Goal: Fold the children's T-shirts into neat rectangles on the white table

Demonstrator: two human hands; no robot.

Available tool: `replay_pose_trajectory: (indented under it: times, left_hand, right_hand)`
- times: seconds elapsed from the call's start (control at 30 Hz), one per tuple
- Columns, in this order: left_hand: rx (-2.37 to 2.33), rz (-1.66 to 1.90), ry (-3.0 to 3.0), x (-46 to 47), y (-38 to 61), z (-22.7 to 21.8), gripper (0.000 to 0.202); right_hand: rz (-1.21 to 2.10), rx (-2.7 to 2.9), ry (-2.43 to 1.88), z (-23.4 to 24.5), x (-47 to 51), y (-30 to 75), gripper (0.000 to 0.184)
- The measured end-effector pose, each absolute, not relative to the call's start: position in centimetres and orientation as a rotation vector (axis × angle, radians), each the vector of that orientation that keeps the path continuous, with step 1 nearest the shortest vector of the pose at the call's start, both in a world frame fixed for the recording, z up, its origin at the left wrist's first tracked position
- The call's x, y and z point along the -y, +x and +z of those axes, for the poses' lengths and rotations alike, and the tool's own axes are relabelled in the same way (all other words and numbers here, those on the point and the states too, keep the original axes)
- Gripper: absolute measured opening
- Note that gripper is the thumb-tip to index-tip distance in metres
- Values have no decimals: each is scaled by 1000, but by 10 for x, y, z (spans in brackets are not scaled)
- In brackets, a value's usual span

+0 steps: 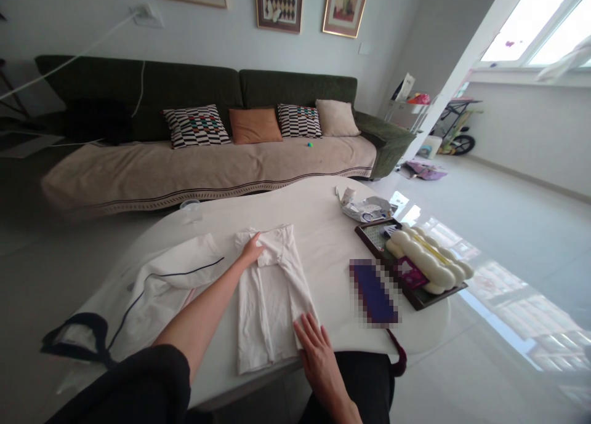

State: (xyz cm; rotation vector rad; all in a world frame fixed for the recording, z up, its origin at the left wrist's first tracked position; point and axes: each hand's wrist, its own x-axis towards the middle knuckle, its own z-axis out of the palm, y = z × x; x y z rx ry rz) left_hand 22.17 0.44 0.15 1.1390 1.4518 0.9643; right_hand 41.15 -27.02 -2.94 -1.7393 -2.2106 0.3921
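- The left hand (252,250) rests at the far end of the white shirt (272,301), its fingers on the folded-over flap; whether it pinches the cloth cannot be told.
- The right hand (316,356) lies open, fingers spread, touching the shirt's right edge near the desk's (295,187) near edge; it grips nothing.
- The shirt lies flat mid-desk, sides folded in to a long strip, with the far end turned over.
- A white garment with navy piping (170,288) lies bunched and unfolded by the desk's left edge, beside the shirt.
- Near the right edge sit a dark tray (369,239) holding a cream bumpy cushion (427,258), and a crumpled packet (364,208).
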Motion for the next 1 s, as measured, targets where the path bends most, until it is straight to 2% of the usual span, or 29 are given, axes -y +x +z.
replay_pose_trajectory:
  times: [0.1, 0.4, 0.5, 0.7, 0.83, 1.0]
  left_hand:
    - [-1529, 973, 1192, -4, 217, -4, 46]
    - [-1544, 938, 1356, -21, 201, 8, 39]
    - [-1537, 968, 1488, -12, 204, 11, 38]
    - [-1318, 923, 1782, 1, 258, 2, 24]
    - [-1229, 847, 1887, 0, 293, -13, 32]
    - [-1317, 754, 1931, -11, 290, -25, 46]
  right_hand:
    - [346, 2227, -1751, -30, 273, 411, 65]
    - [323, 2236, -1746, -29, 275, 415, 67]
    - [351, 2255, -1746, -25, 277, 414, 61]
    - [314, 2272, -1676, -14, 266, 407, 47]
    - [237, 2193, -1668, -18, 240, 400, 54]
    - [201, 2112, -1798, -35, 225, 395, 56]
